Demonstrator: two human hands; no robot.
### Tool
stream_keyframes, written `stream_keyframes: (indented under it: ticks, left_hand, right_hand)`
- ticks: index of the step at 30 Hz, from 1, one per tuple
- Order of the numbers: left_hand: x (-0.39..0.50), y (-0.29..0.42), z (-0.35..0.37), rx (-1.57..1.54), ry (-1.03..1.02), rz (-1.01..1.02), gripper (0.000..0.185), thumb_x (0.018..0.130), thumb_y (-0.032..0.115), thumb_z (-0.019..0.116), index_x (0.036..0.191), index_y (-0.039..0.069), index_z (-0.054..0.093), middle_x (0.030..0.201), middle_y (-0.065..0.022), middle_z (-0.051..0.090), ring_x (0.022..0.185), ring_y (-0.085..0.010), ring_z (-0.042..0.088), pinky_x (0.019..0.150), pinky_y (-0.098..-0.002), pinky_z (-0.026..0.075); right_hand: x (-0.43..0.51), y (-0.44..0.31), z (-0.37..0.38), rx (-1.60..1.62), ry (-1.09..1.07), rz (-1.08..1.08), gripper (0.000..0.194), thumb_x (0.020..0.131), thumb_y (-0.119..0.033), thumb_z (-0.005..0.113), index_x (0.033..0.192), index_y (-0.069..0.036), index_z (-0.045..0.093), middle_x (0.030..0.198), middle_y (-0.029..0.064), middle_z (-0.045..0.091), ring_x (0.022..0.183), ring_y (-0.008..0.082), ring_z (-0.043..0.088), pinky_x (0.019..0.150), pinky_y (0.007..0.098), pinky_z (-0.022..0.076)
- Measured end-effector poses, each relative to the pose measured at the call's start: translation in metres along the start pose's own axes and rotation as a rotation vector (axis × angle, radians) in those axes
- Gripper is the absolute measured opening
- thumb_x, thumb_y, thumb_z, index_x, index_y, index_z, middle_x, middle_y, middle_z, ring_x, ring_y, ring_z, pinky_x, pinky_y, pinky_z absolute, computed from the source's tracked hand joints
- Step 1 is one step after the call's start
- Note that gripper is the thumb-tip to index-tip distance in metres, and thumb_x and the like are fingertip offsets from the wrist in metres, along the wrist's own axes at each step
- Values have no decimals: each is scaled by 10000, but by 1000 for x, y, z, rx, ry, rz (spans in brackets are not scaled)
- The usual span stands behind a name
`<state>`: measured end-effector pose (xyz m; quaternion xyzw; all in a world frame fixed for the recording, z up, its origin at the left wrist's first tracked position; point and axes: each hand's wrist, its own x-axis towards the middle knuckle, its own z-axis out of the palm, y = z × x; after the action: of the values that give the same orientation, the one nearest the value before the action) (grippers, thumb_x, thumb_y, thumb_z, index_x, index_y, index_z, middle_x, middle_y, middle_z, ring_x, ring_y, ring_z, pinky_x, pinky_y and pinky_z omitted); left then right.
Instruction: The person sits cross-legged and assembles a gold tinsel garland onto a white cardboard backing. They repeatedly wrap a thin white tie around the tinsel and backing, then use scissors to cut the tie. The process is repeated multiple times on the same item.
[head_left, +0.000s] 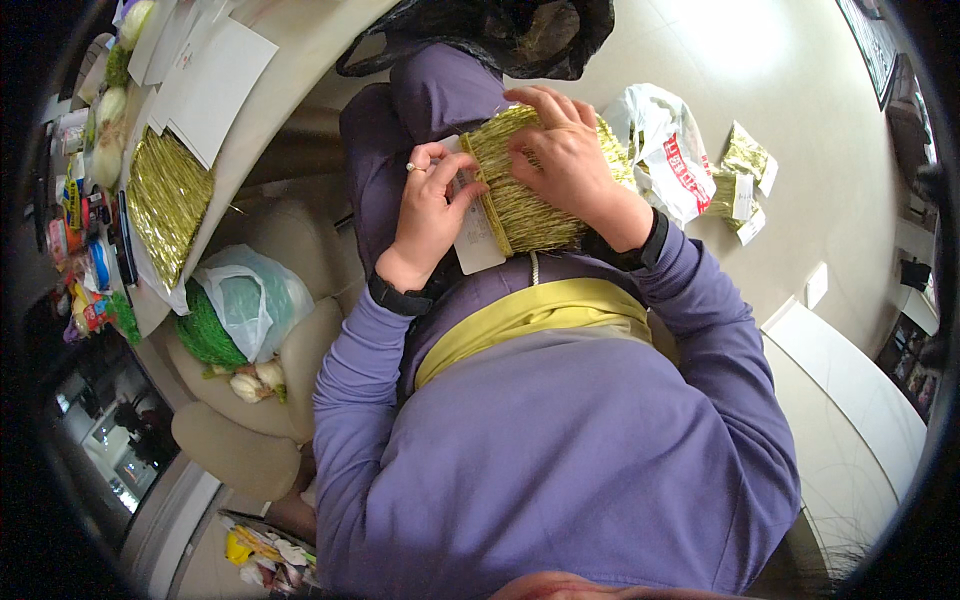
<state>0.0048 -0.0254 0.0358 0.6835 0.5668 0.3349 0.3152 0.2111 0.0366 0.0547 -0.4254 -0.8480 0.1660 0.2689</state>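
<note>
Across my lap lies a gold metallic tinsel fringe (551, 217) with a braided heading band along its left side. A white printed card (478, 236) sits at that band, partly under the fringe. My left hand (431, 206), with a ring on one finger, pinches the band and card edge between thumb and fingers. My right hand (562, 154) is over the strands with its fingers bent; whether it grips any is hidden. Both wrists wear black bands.
White cards (217, 82) and another gold fringe (169, 202) lie on the table at left. A chair holds a bag (259, 296) beside green netting-like material (202, 319). On the floor are a white plastic bag (667, 146), gold packets (742, 154) and a black bag (480, 30).
</note>
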Motion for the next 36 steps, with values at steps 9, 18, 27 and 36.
stream_keyframes:
  ticks: [9, 18, 27, 36]
  left_hand:
    - [-2, -7, 0, -25, -4, -19, 290, 820, 33, 759, 1081, 63, 638, 1097, -76, 506, 687, -128, 504, 653, -271, 465]
    - [-5, -12, 1, -6, 7, -44, 300, 814, 35, 765, 1087, 65, 645, 1086, -89, 514, 669, -134, 514, 661, -282, 480]
    - [-1, -7, -1, -22, -13, -40, 277, 818, 55, 772, 1064, 69, 646, 1070, -59, 513, 678, -107, 498, 635, -261, 463]
    - [-3, -9, -4, 21, -7, -28, 302, 810, 31, 759, 1087, 52, 641, 1075, -77, 534, 713, -133, 530, 647, -270, 473]
  right_hand:
    - [11, -24, -5, -64, 48, -120, 105, 733, -196, 676, 695, -99, 680, 1436, 39, 493, 1384, 198, 406, 1001, 450, 314]
    - [12, -33, -5, 55, -29, -97, 84, 736, -178, 693, 727, -97, 713, 1409, 33, 517, 1392, 201, 401, 1030, 474, 301]
    - [10, -16, -7, -81, -22, -54, 100, 756, -180, 667, 757, -97, 724, 1453, 44, 495, 1433, 198, 349, 1032, 497, 276]
    - [21, -28, -9, -44, 2, -101, 97, 744, -196, 679, 714, -107, 704, 1455, 40, 490, 1420, 204, 371, 1031, 503, 291]
